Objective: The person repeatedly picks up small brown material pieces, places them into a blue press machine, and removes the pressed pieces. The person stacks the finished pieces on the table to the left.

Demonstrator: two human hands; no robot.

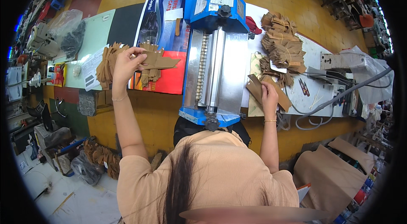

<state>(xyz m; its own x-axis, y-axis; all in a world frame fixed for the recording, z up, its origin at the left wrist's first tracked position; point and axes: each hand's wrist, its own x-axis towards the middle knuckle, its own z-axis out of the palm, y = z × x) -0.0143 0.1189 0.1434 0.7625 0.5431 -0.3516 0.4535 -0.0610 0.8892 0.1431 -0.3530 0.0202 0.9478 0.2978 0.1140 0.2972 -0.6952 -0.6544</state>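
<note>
My left hand (129, 62) is over the left side of the table, thumb and fingers closed on a flat brown leather piece (163, 62). This piece lies over a small pile of similar cut pieces (148, 79), on a red and blue printed sheet (170, 82). Beside the same hand stands a fanned bundle of brown pieces (106, 66). On the right, my right hand (269, 96) pinches a narrow dark brown strip (255, 83) above a wider brown piece (282, 97). Between my hands sits a blue roller machine (217, 69) with a shiny metal roller.
Tied bundles of brown pieces (283, 46) are heaped right of the machine. Snips (304, 87) lie farther right, near a grey hose (339, 97). A white sewing machine (42, 41) and plastic bag (70, 33) are at far left. Brown sheet material (328, 177) hangs at lower right.
</note>
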